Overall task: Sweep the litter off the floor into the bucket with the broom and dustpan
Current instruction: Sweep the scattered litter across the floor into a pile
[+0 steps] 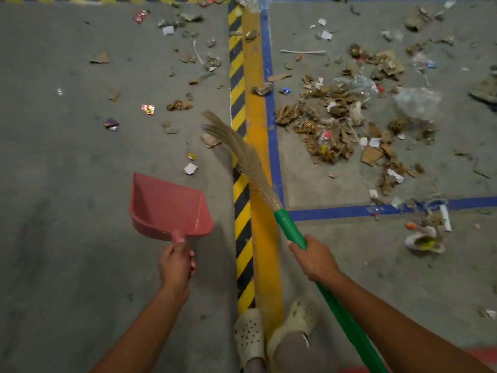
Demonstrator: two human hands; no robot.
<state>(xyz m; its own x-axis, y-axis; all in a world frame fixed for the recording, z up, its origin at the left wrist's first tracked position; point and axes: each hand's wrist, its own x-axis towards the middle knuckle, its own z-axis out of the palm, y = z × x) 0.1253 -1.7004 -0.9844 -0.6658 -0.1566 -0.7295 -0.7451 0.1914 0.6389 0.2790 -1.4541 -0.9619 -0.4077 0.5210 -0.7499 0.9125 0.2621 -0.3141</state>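
My left hand [176, 267] grips the short handle of a pink plastic dustpan [166, 205], held above the grey floor with its mouth facing away from me; the pan is empty. My right hand [313, 258] grips the green handle of a grass broom [242, 149]. Its straw head points up and left across the yellow line, tips near a scrap of cardboard [211, 140]. A large heap of litter [330, 122], brown cardboard bits, paper and plastic, lies to the right of the blue line. Scattered scraps [178, 105] lie on the left side. No bucket is in view.
A black-and-yellow hazard stripe [239, 103], a yellow line [255, 117] and a blue line [271, 109] run up the floor between the two areas. My feet in pale clogs [248, 336] stand on the stripes. A crushed cup [425, 239] lies at right.
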